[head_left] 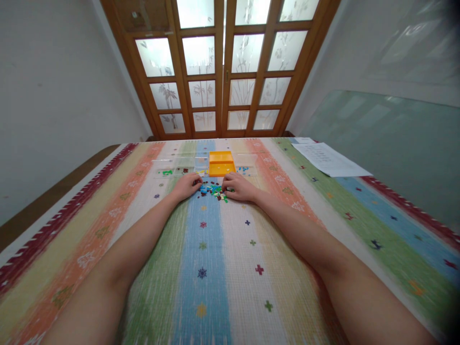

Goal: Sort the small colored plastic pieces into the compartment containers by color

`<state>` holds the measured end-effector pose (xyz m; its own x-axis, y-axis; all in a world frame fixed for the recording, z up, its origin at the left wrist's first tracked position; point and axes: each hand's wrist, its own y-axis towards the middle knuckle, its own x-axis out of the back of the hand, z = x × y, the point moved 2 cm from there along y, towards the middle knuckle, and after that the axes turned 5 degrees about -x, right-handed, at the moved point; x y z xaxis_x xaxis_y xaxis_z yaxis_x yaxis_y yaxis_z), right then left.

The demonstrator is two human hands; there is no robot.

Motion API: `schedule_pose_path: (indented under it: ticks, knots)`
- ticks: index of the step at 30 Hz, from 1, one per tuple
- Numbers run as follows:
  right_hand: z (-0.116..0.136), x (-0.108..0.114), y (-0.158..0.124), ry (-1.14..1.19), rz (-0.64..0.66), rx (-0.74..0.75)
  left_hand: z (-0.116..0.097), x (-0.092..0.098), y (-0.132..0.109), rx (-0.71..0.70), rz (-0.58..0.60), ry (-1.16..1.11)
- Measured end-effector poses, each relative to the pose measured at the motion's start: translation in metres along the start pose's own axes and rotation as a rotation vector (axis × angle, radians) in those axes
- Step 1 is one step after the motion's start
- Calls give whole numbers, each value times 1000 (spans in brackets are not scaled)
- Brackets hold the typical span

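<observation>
A pile of small building-brick-like pieces (214, 190) in blue, green, brown and pale colours lies on the striped cloth between my hands. My left hand (187, 187) rests at the pile's left side with curled fingertips pressed together; anything in them is too small to make out. On the right, my right hand (240, 187) bends over the pile's edge, thumb and fingers closed near some green pieces. Whether it grips one is hidden. Just behind the pile stands an orange-yellow box (222, 157) with its lid raised and a few tiny pieces inside.
A clear compartment tray (158, 165) left of the orange box holds green, brown and yellow pieces. Another clear tray (251, 163) on the right holds blue ones. Printed paper sheets (330, 159) lie at the table's right. Wooden glazed doors (224, 72) stand beyond the table (204, 297).
</observation>
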<state>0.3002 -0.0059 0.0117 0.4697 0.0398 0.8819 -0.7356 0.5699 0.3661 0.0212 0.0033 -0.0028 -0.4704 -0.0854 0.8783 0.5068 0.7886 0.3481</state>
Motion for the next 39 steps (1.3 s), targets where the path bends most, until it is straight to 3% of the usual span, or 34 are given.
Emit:
schedule_pose_path:
  ticks: [14, 22, 28, 36, 39]
  knots:
    - [-4, -2, 2, 22, -31, -47, -1, 0, 0, 25, -2, 7]
    - [-41, 3, -4, 99, -287, -302, -3, 1, 0, 37, 0, 2]
    - [-68, 11, -12, -19, -449, -471, -3, 0, 0, 25, 4, 6]
    - [-92, 16, -22, -129, -552, -763, -13, 3, 1, 11, -13, 25]
    - [-92, 15, -23, -129, -571, -797, -18, 3, 1, -28, -26, 39]
